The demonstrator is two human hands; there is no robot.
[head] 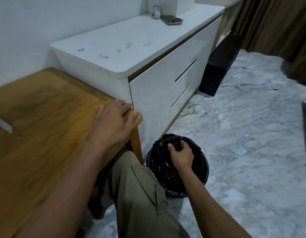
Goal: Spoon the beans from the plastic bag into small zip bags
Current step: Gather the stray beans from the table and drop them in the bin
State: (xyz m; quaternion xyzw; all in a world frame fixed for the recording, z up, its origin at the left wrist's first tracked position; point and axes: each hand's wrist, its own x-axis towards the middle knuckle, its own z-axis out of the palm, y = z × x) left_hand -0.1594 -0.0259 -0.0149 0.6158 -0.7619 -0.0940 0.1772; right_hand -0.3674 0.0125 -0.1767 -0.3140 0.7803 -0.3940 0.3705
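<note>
My left hand point(112, 122) rests on the far right corner of the wooden table point(46, 127), with the thumb hooked over the table's edge. My right hand point(180, 155) reaches down into a black bin point(202, 162) lined with black plastic, which stands on the floor to the right of the table leg. Its fingers are curled round a crumpled bunch of black plastic point(176, 145) inside the bin. No beans or small zip bags are in view. A pale, blurred object point(3, 122), perhaps a spoon, lies at the table's left edge.
A white drawer cabinet point(166, 86) stands just behind the table, with a phone point(171, 20) and a small figure point(157, 13) on top. Marble floor point(251, 134) spreads to the right. A dark low unit point(217, 69) and brown curtains point(277, 26) lie further back. My knee in khaki trousers point(140, 194) is beside the bin.
</note>
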